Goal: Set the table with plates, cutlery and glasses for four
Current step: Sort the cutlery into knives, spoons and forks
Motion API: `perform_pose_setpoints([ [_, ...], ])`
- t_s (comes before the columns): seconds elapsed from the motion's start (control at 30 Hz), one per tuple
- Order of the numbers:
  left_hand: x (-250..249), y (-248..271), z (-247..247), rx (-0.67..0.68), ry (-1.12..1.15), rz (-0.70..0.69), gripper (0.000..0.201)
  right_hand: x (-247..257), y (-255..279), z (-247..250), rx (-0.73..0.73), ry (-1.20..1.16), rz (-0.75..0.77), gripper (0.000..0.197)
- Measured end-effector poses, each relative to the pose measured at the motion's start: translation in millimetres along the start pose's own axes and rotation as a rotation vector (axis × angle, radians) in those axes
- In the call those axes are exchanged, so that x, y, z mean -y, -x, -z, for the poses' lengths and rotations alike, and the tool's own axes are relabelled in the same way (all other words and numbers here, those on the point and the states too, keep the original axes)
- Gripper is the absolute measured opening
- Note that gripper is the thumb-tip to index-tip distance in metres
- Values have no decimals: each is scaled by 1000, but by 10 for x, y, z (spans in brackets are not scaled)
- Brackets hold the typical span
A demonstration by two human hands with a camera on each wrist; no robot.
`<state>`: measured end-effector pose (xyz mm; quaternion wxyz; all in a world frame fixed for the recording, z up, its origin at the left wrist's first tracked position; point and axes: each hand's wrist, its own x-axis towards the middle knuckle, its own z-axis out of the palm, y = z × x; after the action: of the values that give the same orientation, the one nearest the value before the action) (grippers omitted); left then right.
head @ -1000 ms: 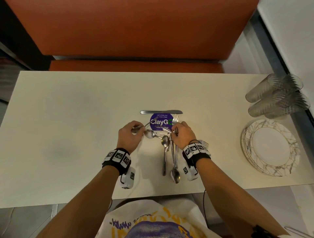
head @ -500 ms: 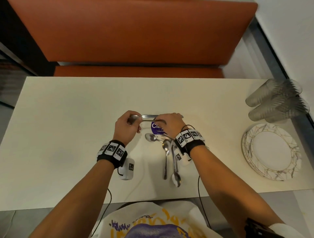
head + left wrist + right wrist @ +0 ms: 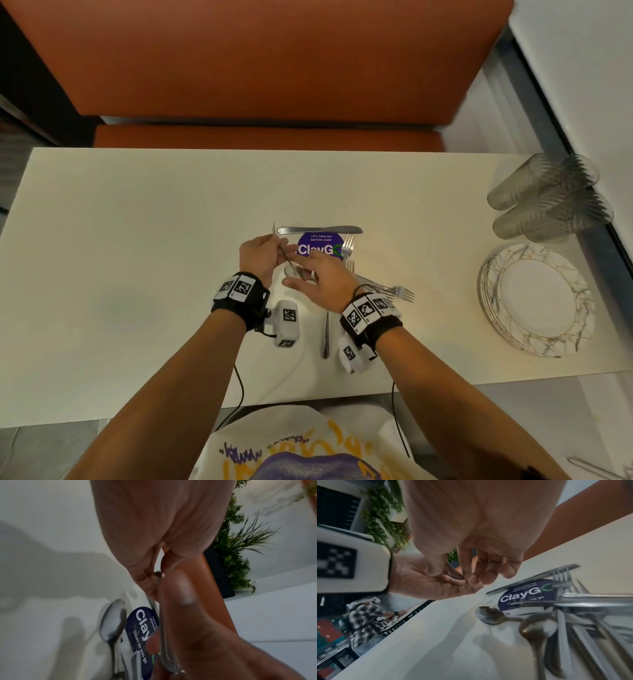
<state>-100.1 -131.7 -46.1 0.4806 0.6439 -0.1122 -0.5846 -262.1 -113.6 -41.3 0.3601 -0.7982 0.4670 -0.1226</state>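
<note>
My left hand point(image 3: 274, 248) grips a thin steel utensil point(image 3: 281, 245) that points up and away from me; I cannot tell its kind. In the left wrist view the utensil's shaft point(image 3: 163, 635) runs down from the curled fingers. My right hand point(image 3: 301, 270) is just beside it, and its thumb and forefinger pinch the utensil's lower part point(image 3: 453, 573). A knife point(image 3: 318, 229) lies flat beyond a purple sticker point(image 3: 318, 247). Loose spoons point(image 3: 489, 615) and forks point(image 3: 394, 293) lie under and right of my right hand.
A stack of marbled plates point(image 3: 536, 299) sits at the right end of the cream table point(image 3: 137, 257). Clear ribbed glasses point(image 3: 548, 198) lie on their sides behind it. An orange bench point(image 3: 257, 137) runs along the far edge. A person stands far off in the right wrist view.
My right hand has drawn back from the knife by the sticker toward the cutlery pile. The utensil in my left hand now sticks upward. The left hand has stayed in place.
</note>
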Motion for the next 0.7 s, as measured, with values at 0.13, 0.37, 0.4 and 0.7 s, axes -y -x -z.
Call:
perform_pose_setpoints([
  [0.13, 119, 17, 36, 29, -111, 26, 30, -101, 115, 29, -94, -122, -81, 31],
  [0.37, 214, 105, 119, 42, -206, 50, 31, -301, 220, 45, 14, 192, -474, 18],
  [0.4, 220, 116, 130, 43, -233, 35, 30, -301, 232, 18, 26, 217, -504, 24],
  [0.7, 213, 187, 207, 34, -298, 0, 24, -238, 204, -208, 65, 182, -609, 41],
])
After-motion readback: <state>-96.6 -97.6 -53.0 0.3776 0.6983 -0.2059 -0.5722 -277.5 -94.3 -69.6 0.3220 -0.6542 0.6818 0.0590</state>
